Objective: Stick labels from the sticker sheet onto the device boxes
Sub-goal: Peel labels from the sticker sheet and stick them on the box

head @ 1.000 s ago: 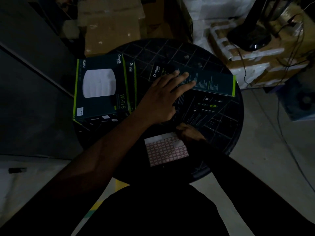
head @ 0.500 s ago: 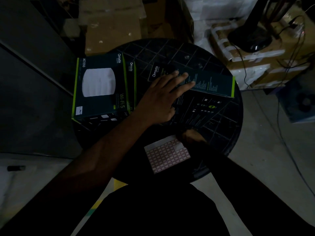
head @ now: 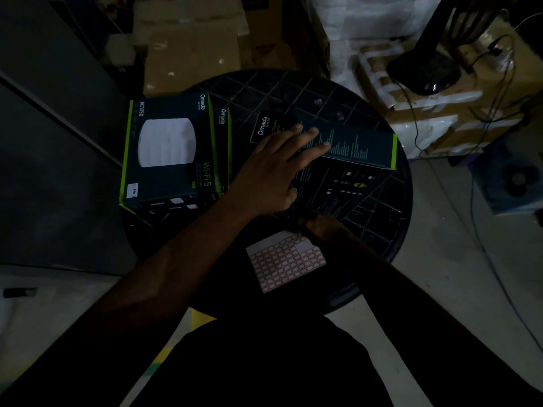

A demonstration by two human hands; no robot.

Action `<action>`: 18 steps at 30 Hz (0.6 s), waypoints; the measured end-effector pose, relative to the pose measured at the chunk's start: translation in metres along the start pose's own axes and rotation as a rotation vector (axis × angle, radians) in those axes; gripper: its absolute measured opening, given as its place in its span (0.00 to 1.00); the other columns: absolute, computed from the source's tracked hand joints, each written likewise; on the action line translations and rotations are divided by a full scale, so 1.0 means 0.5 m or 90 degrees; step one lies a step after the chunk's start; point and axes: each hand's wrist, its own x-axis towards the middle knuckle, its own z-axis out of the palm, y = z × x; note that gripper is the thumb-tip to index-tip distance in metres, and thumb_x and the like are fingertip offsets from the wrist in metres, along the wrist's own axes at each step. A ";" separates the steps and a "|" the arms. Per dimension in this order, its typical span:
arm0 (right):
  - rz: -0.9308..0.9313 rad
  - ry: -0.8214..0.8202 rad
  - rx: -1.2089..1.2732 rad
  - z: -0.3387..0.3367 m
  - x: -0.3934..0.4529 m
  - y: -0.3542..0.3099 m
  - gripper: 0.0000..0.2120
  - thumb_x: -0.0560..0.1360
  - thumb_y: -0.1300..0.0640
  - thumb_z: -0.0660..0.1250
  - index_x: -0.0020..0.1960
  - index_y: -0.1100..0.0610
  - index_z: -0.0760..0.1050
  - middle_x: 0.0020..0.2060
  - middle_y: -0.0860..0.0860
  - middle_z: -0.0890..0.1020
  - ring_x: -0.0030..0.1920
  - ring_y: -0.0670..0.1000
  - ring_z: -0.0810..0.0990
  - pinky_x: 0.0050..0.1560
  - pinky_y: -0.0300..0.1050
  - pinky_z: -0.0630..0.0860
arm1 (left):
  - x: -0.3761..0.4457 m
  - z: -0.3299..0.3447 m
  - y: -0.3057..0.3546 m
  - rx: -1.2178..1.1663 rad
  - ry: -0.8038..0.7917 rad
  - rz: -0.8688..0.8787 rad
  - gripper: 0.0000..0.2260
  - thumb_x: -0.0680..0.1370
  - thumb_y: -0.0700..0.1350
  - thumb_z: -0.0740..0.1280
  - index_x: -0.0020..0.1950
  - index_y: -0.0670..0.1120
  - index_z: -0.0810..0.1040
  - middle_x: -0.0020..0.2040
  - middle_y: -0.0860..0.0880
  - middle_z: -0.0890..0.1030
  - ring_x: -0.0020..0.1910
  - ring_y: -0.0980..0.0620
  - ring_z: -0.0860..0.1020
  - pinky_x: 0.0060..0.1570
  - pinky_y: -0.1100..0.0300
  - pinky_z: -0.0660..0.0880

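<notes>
My left hand (head: 276, 168) lies flat with straight fingers on a dark Omada device box (head: 346, 160) at the middle of the round black table (head: 390, 218). My right hand (head: 320, 226) is at the near edge of that box, just above the top right corner of the red-and-white sticker sheet (head: 286, 261); it is in shadow and its fingers are hard to make out. At the left stands a stack of Omada boxes (head: 170, 154) with a white disc picture and a small white label near the front left corner.
Cardboard cartons (head: 191, 45) stand behind the table. To the right are white foam-packed boxes (head: 426, 113), a black lamp base (head: 423, 73) and loose cables. A grey panel runs along the left. Bare floor lies to the right.
My right hand has moved slightly up from the sticker sheet's top corner toward the box edge. My left hand has stayed pressed on the box.
</notes>
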 end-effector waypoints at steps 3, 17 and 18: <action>0.045 0.001 0.037 0.021 -0.005 0.018 0.15 0.84 0.54 0.56 0.62 0.60 0.76 0.49 0.52 0.79 0.49 0.54 0.78 0.56 0.53 0.78 | 0.001 -0.001 0.000 -0.007 -0.008 -0.005 0.44 0.70 0.48 0.72 0.81 0.55 0.52 0.81 0.51 0.52 0.80 0.48 0.49 0.75 0.49 0.52; 0.508 0.191 0.503 0.078 -0.040 0.000 0.05 0.76 0.59 0.68 0.47 0.56 0.84 0.46 0.52 0.84 0.49 0.50 0.80 0.50 0.37 0.70 | -0.004 -0.003 0.005 0.002 -0.009 -0.004 0.44 0.70 0.50 0.73 0.81 0.54 0.52 0.81 0.50 0.53 0.80 0.47 0.50 0.75 0.48 0.53; 0.532 0.201 0.527 0.082 -0.041 0.001 0.05 0.76 0.58 0.69 0.46 0.55 0.84 0.44 0.50 0.84 0.48 0.48 0.80 0.51 0.37 0.70 | -0.004 -0.003 0.006 0.001 -0.011 -0.005 0.44 0.70 0.50 0.73 0.81 0.54 0.52 0.81 0.50 0.53 0.80 0.47 0.49 0.75 0.48 0.53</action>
